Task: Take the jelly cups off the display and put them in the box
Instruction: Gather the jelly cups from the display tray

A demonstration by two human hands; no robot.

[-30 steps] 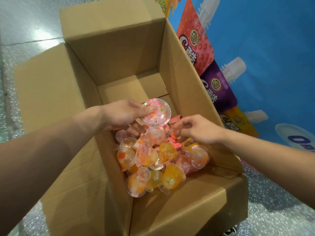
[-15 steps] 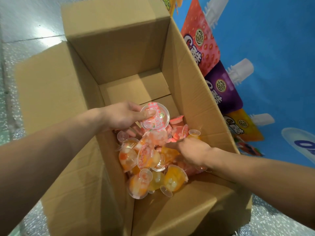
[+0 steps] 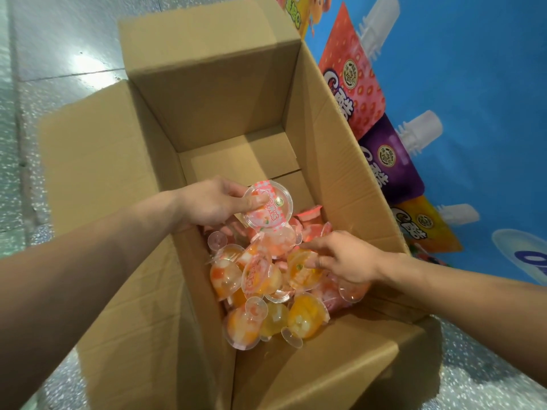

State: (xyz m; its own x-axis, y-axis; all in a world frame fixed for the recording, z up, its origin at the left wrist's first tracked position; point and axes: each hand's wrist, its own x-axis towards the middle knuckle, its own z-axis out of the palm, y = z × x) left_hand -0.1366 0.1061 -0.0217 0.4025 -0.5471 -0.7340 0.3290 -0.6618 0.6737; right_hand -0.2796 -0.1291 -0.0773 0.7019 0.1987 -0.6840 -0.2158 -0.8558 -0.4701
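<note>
The near flap [image 3: 325, 374] of the box [image 3: 213, 99] folds out toward the person. Just beyond it the pile [image 3: 254, 276] of jelly cups is heaped inside against the near end and right wall. The cups lie on their sides and upside down in a loose stack. A push could therefore make the heap slump, and cups underneath would take the weight on their film lids.

The right hand [image 3: 347, 261] rests on the pile with its grip slack. Its fingers are stretched out and touch a yellow cup [image 3: 305, 270], and it appears to hold nothing. If it presses down or sweeps to level the heap, a lid could dent or split and leak over the others.

A little further in, the left hand [image 3: 213, 202] is above the pile. Its grip is closed in a pinch on a pink cup [image 3: 270, 208], with the thumb across the lid and the fingers behind. The cup is tilted, and a slick lid could let it slip out early. A drop from that height would land on other cups and might bounce or crack one.

Further on, the box's far end is bare cardboard. With the load all at one end, the box would probably be lopsided to lift. The display [image 3: 473, 84] stands just beside the box on the right.
</note>
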